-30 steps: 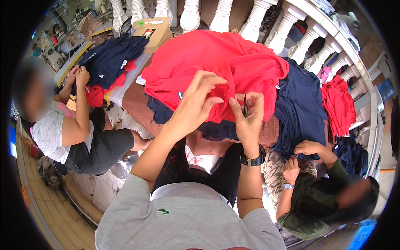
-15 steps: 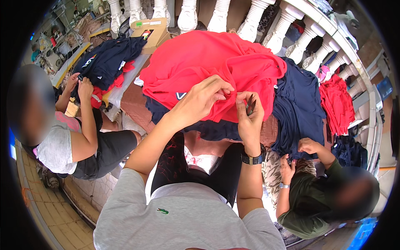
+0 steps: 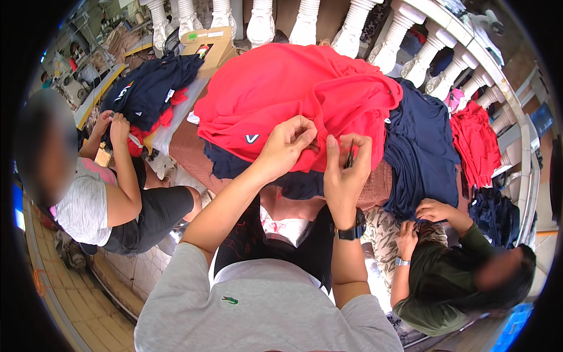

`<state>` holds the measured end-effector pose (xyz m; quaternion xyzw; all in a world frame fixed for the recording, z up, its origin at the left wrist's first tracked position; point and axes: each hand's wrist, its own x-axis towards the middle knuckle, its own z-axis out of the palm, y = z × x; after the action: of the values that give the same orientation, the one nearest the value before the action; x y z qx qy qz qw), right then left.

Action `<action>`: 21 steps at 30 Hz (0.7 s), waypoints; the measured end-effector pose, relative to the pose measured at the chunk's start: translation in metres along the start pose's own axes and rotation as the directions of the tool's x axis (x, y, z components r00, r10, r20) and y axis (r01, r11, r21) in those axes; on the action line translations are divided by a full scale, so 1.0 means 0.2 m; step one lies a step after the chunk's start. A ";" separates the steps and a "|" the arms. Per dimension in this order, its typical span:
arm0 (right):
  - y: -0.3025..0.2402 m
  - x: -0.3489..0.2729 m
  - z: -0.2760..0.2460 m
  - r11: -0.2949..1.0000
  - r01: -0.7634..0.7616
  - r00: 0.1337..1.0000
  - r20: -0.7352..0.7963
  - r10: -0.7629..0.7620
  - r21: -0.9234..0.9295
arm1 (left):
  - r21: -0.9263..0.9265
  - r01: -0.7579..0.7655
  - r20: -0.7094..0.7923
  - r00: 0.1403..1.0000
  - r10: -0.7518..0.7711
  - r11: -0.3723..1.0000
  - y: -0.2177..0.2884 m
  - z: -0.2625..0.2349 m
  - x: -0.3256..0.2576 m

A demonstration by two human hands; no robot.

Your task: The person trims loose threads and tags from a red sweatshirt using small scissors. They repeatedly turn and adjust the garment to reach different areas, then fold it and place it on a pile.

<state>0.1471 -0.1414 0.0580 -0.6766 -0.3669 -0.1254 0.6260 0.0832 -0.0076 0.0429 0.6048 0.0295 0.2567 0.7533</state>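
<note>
A red garment (image 3: 264,82) lies bunched in a large heap in front of me, with a small dark-and-white emblem on its near side. My left hand (image 3: 287,146) is closed, pinching a fold of the red cloth at the heap's near edge. Close beside it on the right, my right hand (image 3: 348,176) is closed around small dark thread snips (image 3: 350,155), whose pointed blades stick up between thumb and fingers. Its thumb and fingertips are near the cloth; whether they touch it I cannot tell. Dark navy cloth (image 3: 226,164) shows beneath the red garment.
Navy garments (image 3: 419,152) hang over the table's right side, where a co-worker's hands (image 3: 419,226) handle them. At left, another co-worker's hands (image 3: 114,124) are by a navy pile (image 3: 155,88). A cardboard box (image 3: 217,50) and white balusters (image 3: 261,23) stand behind.
Both my hands have moved slightly down and left. The snips have turned and look narrower now. The red cloth's near folds have shifted, showing more of the emblem.
</note>
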 end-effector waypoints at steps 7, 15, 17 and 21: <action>0.06 -0.03 0.01 0.999 0.035 0.998 0.046 -0.034 -0.031 | 0.065 -0.095 -0.046 0.994 0.098 0.993 -0.01 0.05 0.01; 0.11 -0.02 0.01 0.998 -0.054 0.994 0.092 0.056 -0.024 | -0.099 0.037 -0.087 0.995 -0.046 0.994 -0.08 0.03 0.03; 0.04 -0.05 -0.02 0.966 -0.233 0.962 0.175 0.212 0.109 | -0.096 0.035 -0.099 0.994 -0.045 0.995 -0.05 0.05 0.02; -0.01 -0.10 -0.04 0.809 -0.512 0.835 0.388 0.390 0.288 | 0.005 0.004 -0.082 0.997 -0.004 1.000 -0.07 0.04 0.02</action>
<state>0.1353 -0.1565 0.0482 -0.6211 -0.3045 0.2104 0.6908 0.0940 -0.0147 0.0328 0.5957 0.0624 0.2797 0.7504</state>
